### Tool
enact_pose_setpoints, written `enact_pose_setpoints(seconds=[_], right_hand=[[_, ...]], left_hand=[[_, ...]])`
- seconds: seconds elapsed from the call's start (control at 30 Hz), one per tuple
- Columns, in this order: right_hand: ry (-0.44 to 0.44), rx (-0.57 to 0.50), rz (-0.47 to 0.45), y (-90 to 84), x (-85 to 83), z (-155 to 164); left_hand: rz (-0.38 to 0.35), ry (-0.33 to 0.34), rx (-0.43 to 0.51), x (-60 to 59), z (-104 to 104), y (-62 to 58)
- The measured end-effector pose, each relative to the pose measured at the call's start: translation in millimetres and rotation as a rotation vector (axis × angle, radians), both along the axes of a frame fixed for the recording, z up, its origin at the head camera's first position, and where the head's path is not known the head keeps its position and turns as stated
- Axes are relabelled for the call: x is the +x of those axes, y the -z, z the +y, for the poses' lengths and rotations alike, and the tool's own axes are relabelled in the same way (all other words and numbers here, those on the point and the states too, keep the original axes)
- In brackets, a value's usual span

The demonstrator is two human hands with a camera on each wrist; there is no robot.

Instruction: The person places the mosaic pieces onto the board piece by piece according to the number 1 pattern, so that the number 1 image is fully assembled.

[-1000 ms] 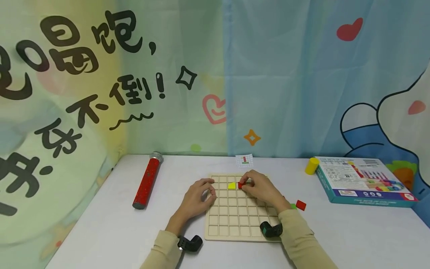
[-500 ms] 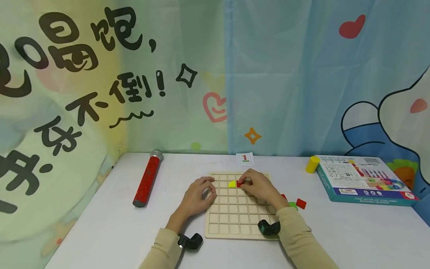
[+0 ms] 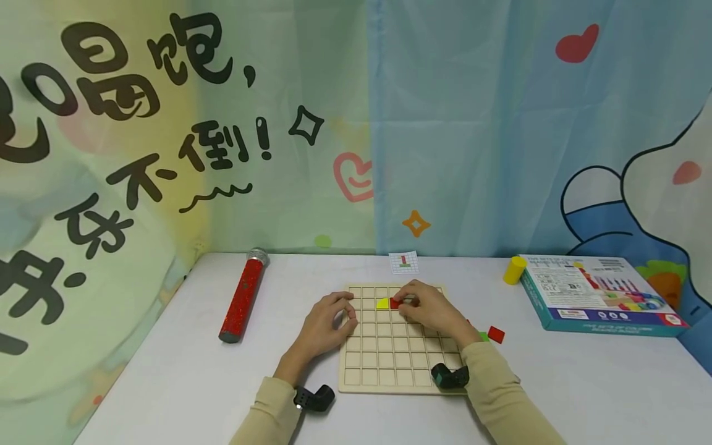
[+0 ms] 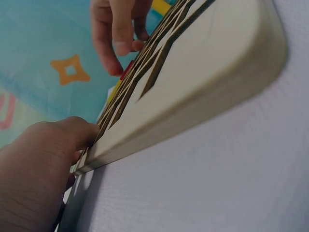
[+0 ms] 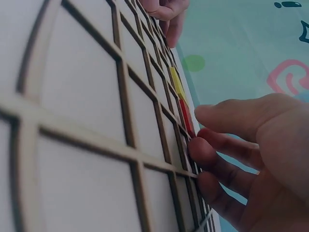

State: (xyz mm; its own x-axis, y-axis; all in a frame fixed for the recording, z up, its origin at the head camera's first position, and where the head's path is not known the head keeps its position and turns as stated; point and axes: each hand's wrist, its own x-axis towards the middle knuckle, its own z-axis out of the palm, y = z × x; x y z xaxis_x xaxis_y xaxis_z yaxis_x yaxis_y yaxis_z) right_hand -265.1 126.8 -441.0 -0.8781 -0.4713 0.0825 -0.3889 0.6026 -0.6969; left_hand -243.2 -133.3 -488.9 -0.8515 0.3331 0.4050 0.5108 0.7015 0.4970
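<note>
While the right hand (image 3: 431,311) pinches one red tile (image 3: 395,303) beside one yellow tile (image 3: 382,303), the left hand (image 3: 328,324) rests loosely curled — empty.

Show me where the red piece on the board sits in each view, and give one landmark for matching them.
Head: red piece in the board's far rows, at the right hand's fingertips, right of the yellow piece.
Left wrist: a red sliver past the board's edge, under the far fingers.
Right wrist: a thin red strip at the fingertips, next to yellow.
Landmark: the gridded board.
</note>
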Motion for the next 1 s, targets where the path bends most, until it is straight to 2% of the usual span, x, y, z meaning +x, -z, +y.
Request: enact_pose_setpoints(seconds=[0.27, 0.47, 0.7, 1.0], right_hand=[[0.009, -0.032, -0.018, -0.3, 7.8, 16.1], [0.022, -0.034, 0.009, -1.4, 12.8, 30.0], [0.039, -0.013, 0.034, -4.0, 17.2, 41.5], [0.08, 0.043, 0.029, -8.7, 23.4, 58.6]], left_hand=[[-0.004, 0.005, -0.003, 0.1, 0.3, 0.2], [-0.003, 0.001, -0.004, 1.3, -0.3, 0.3], [0.024, -0.003, -0.013, 1.1, -0.9, 2.3], [0.002, 0.003, -0.01, -0.2, -0.1, 1.3]])
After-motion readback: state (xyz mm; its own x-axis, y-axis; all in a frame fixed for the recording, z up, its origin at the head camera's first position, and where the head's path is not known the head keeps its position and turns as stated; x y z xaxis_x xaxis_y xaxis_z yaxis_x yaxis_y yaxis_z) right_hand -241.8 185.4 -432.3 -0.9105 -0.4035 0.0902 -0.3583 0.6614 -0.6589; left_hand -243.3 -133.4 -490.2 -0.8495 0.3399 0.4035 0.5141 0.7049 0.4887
